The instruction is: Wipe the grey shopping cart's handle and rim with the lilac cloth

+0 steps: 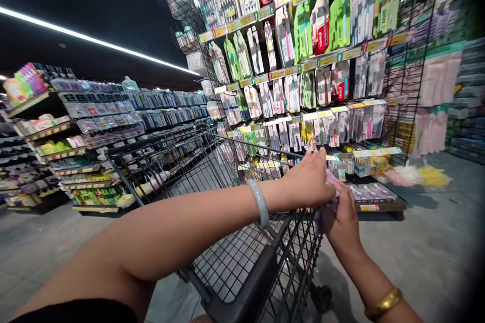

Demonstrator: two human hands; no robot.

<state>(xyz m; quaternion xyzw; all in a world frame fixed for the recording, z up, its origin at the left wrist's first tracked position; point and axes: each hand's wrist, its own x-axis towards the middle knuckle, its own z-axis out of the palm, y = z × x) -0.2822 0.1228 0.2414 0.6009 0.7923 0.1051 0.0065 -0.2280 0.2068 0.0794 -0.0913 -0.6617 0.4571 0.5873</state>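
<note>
My left hand reaches across to the right, a pale bangle on its wrist, with its fingers bent over the far right side of a shopping cart. Pressed close against it is my right hand, a gold bangle on that wrist. Between the two hands is a bunched, soft-looking purple thing, partly covered by the fingers; its exact kind is hard to make out. Both hands close around it just beside the cart's dark wire wall. Wire mesh shows through the cart's basket.
A tall rack of packaged toothbrushes stands in front. Boxes lie on its low bottom shelf, and pink and yellow bath puffs hang at its right. Stocked shelves line the left. The floor is grey.
</note>
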